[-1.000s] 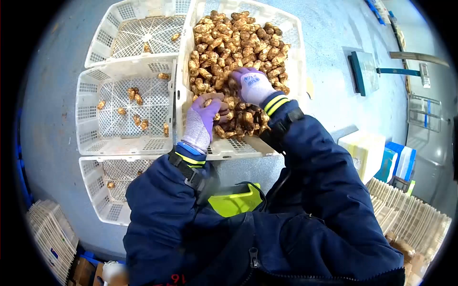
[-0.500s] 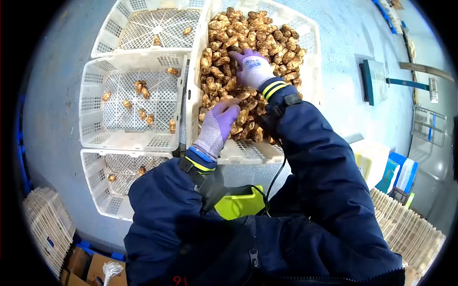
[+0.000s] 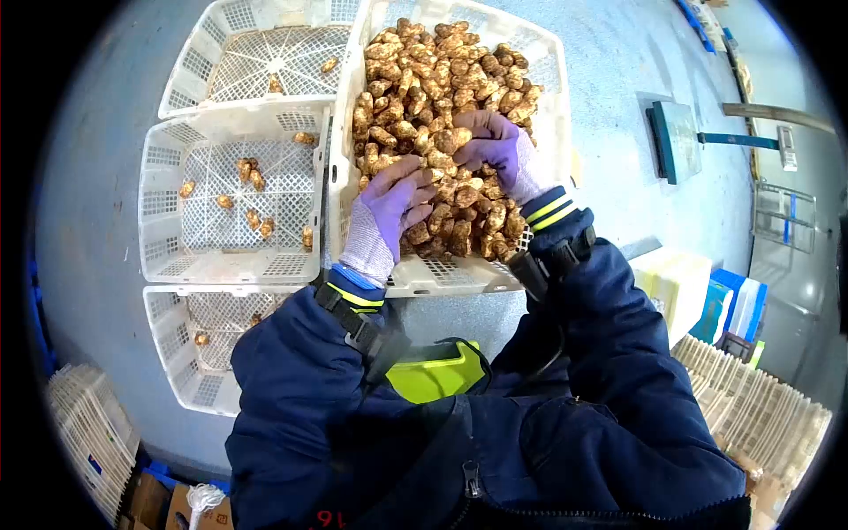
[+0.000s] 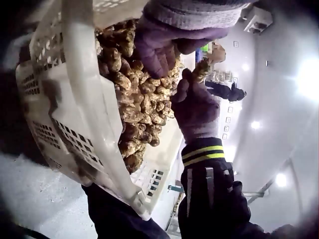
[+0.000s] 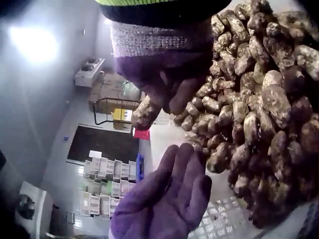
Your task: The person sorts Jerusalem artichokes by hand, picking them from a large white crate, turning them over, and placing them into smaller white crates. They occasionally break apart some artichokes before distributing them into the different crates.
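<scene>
A heap of brown, knobbly tubers (image 3: 424, 79) fills the large white crate (image 3: 554, 97). Over its right side my right hand (image 3: 505, 152), in a purple-palmed knit glove, pinches one tuber (image 5: 145, 113) between thumb and fingers, raised above the heap. Facing it from the left is my gloved left hand (image 3: 384, 212), low over the heap near the crate's left side. Its fingers are loosely bent with the palm turned inward, and nothing shows in that palm (image 5: 159, 209) in the right wrist view.
Three smaller white crates (image 3: 231, 276) stand in a column to the left, each with a few tubers on its mesh floor. A teal platform scale (image 3: 676, 141) stands at the right. Stacked white crates (image 3: 751, 389) and a pale yellow box (image 3: 671, 284) lie nearer.
My right hand has come up out of the heap and turned inward, now with a tuber in its fingers. The left hand stays over the heap's near left part, its fingers shifting slightly.
</scene>
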Tool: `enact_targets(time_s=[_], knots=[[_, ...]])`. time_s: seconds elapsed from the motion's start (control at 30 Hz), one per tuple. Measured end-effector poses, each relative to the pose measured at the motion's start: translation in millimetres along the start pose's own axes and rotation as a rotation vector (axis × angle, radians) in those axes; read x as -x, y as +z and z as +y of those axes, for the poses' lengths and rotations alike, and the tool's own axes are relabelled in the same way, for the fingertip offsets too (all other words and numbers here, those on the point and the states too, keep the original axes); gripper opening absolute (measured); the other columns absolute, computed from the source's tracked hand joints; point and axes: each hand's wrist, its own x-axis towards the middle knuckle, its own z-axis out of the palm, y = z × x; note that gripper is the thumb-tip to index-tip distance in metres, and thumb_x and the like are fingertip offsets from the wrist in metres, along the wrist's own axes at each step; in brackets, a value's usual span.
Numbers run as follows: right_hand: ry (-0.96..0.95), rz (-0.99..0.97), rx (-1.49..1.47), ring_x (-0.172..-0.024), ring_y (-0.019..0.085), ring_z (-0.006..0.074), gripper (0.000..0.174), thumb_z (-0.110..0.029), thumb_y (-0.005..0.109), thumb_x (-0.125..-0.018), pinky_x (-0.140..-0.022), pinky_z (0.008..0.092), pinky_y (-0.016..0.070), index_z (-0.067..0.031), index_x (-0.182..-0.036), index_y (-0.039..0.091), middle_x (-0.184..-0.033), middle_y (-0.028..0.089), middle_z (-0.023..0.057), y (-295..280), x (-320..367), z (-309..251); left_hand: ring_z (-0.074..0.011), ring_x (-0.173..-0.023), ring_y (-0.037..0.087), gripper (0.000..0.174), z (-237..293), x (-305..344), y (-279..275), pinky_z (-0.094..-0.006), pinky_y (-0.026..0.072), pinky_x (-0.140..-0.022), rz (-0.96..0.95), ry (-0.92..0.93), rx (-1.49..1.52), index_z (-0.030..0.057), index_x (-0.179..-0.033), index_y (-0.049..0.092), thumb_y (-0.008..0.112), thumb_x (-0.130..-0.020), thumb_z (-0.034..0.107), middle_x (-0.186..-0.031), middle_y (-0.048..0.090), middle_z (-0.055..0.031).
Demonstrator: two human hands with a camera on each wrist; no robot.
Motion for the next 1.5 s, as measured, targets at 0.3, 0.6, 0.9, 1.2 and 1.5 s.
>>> enact_targets(time_s=[0.3,0.6,0.9,1.2,1.5], knots=[[-0.427,-0.055,0.93,-0.087,0.064,0.0336,0.034,-0.025,0.068,-0.082,-0.079,0.0423,0.0514,-0.0013,-0.106,0.063,-0.093,0.065,0.0184,41.4,34.6,-21.8,-0.0203,-0.092,0.066,0.032,7.1,3.1,8.2,-0.0289,0.0564,-0.075,0.09,0.069,0.012,0.0019,-0.121,0.051,0.059,-0.094,0.018,-0.104,0.063,-0.0095],[-0.362,0.049,1.347,-0.135,0.037,0.0369,0.065,-0.021,0.063,-0.084,-0.11,0.0461,0.0341,-0.0182,-0.144,0.038,-0.148,0.038,0.013,30.1,-144.6,-6.5,-0.0202,-0.089,0.067,0.034,9.4,2.9,8.3,-0.0297,0.0571,-0.077,-0.066,-0.145,-0.033,-0.0004,-0.12,0.052,0.061,-0.09,0.013,-0.101,0.065,-0.0114],[-0.205,-0.158,1.354,-0.117,0.052,0.0378,0.059,-0.014,0.066,-0.082,-0.1,0.0427,0.0466,-0.0208,-0.137,0.046,-0.135,0.045,0.0151,23.4,-70.3,0.6,-0.0143,-0.078,0.063,0.033,2.1,0.7,8.5,-0.0269,0.0506,-0.064,0.042,-0.181,-0.035,0.0006,-0.097,0.059,0.062,-0.092,0.033,-0.079,0.059,-0.0041],[-0.159,0.02,1.321,-0.104,0.063,0.0315,0.042,-0.026,0.056,-0.088,-0.093,0.0429,0.049,-0.0108,-0.127,0.056,-0.116,0.064,0.0172,5.0,-64.0,-37.1,-0.0132,-0.082,0.062,0.037,7.1,9.8,9.7,-0.0242,0.0524,-0.069,0.093,-0.192,-0.31,0.0041,-0.121,0.059,0.061,-0.089,0.023,-0.087,0.064,-0.0042],[-0.259,0.147,1.302,-0.116,0.055,0.0306,0.047,-0.013,0.067,-0.082,-0.099,0.0394,0.0443,-0.0148,-0.128,0.055,-0.125,0.056,0.0131,45.6,-136.2,9.7,-0.0148,-0.091,0.06,0.042,6.9,-3.5,10.1,-0.0259,0.0485,-0.081,0.188,0.024,-0.51,-0.0049,-0.119,0.059,0.063,-0.09,0.025,-0.103,0.065,-0.0095]])
